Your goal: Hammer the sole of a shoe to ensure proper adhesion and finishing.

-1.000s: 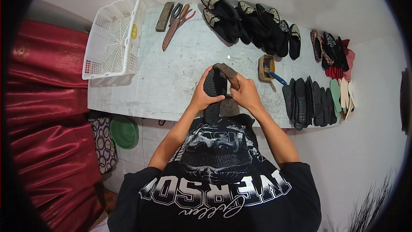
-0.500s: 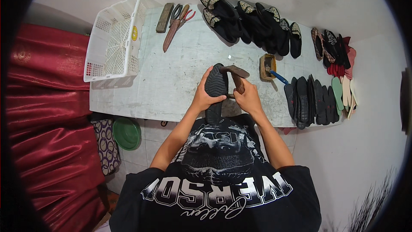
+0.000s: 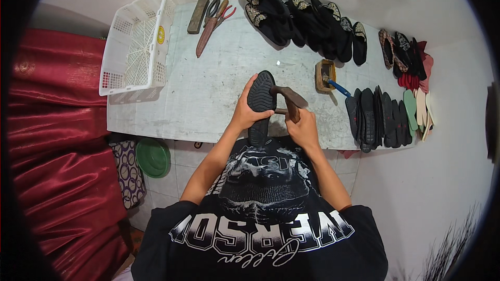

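**Two hands on one black sole, hammer head right against it**

Two bare hands meet at the near edge of the table (image 3: 208, 99), just past the black printed t-shirt (image 3: 260, 213) that fills the bottom of the view. Left hand (image 3: 247, 114) is wrapped around the side of a black shoe sole (image 3: 261, 96), thumb and fingers closed on it, holding it up on end with the tread facing the camera and its lower end dipping toward the table edge. Right hand (image 3: 302, 127) is closed around the handle of a hammer (image 3: 289, 99), whose brownish head is touching the right edge of the sole.

Off to the left, below the table, there's a green round lid or plate (image 3: 153, 157) on the tiled floor and a big pile of red satin fabric (image 3: 57, 140).

Further out on the tabletop: a small wooden glue pot (image 3: 325, 67) with a blue-handled brush (image 3: 339, 88) sticking out of it, and just right of that a row of black soles (image 3: 377, 117) stacked on edge. At the left end a white plastic basket (image 3: 138, 47) overhangs the edge.

Along the far side, next to the wall: a flat dark block (image 3: 198, 15), scissors (image 3: 212, 8), red-handled pliers (image 3: 225, 15), then a line of black slip-on shoes (image 3: 307, 23), and at the far right a bunch of coloured soles (image 3: 416, 80) in red, pink and green
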The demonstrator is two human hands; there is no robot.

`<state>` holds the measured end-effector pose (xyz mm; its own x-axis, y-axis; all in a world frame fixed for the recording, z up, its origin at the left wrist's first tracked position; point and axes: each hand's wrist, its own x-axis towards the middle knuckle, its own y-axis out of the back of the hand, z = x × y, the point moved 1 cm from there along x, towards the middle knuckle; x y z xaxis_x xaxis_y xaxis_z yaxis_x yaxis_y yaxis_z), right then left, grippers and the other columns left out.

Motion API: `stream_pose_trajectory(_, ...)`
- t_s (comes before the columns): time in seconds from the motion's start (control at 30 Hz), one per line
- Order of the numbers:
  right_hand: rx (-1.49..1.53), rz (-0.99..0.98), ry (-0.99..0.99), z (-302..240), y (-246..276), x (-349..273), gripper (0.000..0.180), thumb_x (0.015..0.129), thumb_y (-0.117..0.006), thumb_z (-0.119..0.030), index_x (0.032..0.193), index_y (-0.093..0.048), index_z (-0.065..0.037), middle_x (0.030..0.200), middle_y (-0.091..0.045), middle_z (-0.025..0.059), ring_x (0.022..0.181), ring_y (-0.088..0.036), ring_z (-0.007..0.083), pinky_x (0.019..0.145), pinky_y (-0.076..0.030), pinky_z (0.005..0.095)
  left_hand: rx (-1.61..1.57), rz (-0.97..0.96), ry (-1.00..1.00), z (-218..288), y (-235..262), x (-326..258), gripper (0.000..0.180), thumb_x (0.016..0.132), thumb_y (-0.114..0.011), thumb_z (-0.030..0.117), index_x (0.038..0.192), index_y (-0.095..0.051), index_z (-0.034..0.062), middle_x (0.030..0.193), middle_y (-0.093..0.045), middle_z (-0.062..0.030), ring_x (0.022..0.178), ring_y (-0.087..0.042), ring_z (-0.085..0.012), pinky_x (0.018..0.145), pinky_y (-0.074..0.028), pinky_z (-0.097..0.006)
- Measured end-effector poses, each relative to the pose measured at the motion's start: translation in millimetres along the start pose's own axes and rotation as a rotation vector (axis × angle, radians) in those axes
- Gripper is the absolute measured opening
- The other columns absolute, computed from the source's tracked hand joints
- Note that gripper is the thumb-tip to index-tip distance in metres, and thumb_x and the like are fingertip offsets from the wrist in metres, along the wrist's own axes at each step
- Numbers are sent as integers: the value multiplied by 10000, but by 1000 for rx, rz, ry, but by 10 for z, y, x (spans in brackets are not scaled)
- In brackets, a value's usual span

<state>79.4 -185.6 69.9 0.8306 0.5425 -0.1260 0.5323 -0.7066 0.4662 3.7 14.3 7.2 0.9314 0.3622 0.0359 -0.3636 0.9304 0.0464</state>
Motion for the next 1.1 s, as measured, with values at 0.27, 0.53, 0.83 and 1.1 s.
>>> stream_pose_trajectory(0.27,52,127,106,-74,-53,-162,276,831,-653,-16,1105,-686,9,692,-648,206,596,-656,329,622,-511,393,-20,0,4,17,-10,9,1227,666,-979,161,1675,-286,74,1453,-614,-167,1305,-618,-257,1131,-473,-387)
stream_pose_trajectory(0.53,-51,-28,-44,-1,-73,-129,315,830,-649,-27,1146,-649,-33,759,-672,260,778,-700,492,687,-537,497,-32,-12,14,13,1,0,1243,653,-980,134,1674,-277,55,1451,-602,-162,1304,-602,-239,1125,-471,-381)
stream_pose_trajectory(0.83,-216,-41,57,-198,46,252,242,825,-678,-61,1045,-579,-35,773,-681,285,827,-672,541,710,-518,593,4,16,-24,2,-9,1,1222,648,-975,149,1667,-306,72,1428,-642,-142,1254,-643,-241,1105,-491,-378)
stream_pose_trajectory(1.1,-281,-82,76,-220,-75,219,259,825,-682,-67,1057,-571,-38,786,-690,285,826,-672,541,713,-522,602,-5,19,0,31,-7,-1,1226,643,-977,171,1669,-312,93,1416,-651,-142,1248,-650,-244,1107,-493,-383)
